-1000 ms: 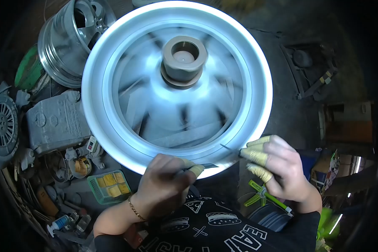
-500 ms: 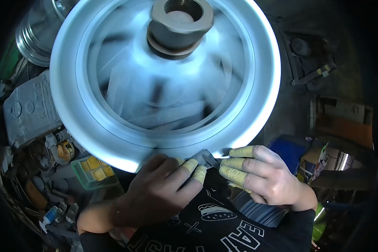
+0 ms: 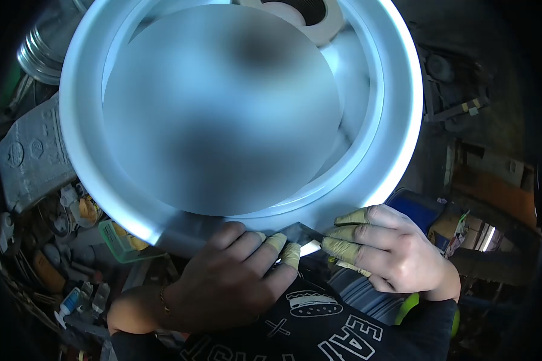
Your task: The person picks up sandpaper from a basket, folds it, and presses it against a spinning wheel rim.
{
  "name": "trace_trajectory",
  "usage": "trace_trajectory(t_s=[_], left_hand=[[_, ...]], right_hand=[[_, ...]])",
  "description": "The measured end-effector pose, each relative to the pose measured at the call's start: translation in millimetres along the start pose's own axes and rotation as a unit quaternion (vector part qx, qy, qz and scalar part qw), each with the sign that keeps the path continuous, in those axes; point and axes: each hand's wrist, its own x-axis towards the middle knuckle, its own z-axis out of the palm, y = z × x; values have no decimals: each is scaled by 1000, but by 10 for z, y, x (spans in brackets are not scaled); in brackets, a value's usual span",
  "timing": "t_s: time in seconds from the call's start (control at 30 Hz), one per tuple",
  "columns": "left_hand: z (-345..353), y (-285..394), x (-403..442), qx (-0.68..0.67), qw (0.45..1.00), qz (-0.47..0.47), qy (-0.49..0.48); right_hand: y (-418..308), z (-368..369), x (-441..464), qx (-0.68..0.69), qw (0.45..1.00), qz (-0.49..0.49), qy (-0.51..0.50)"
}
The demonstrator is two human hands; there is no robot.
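A large silvery wheel rim (image 3: 398, 114) fills the upper middle, with a big threaded nut (image 3: 330, 23) at its hub. A smooth blurred oval covers most of the wheel's centre. At the rim's near edge is a thin dark grey sheet that looks like sandpaper (image 3: 299, 231). My left hand (image 3: 238, 265) is closed, its fingertips pressing the sheet's left part against the rim. My right hand (image 3: 397, 249) pinches the right end of it. Yellow tape wraps several fingers on both hands.
A green plastic basket (image 3: 123, 243) with yellow pieces stands at the left, below a grey cast metal housing (image 3: 33, 153). Small bottles (image 3: 72, 301) lie at the lower left. A blue drum (image 3: 412, 206) and a cardboard box (image 3: 442, 231) are at the right.
The wheel looks larger and its nut sits farther up and right in view. A blurred oval now hides the wheel's centre. Both hands stay at the near rim with the sheet.
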Motion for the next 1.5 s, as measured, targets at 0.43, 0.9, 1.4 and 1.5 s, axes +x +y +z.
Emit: trace_trajectory(t_s=[0.43,0.9,1.4,1.5], left_hand=[[84,-66,2,8,999,11,42],[91,-96,36,16,1000,15,4],[25,-93,91,10,998,5,-56],[52,-102,83,10,999,9,-45]], right_hand=[[64,-77,128,24,998,5,-62],[114,-49,145,23,998,13,-61],[191,-2,172,37,997,8,-73],[213,-2,172,43,996,6,-78]])
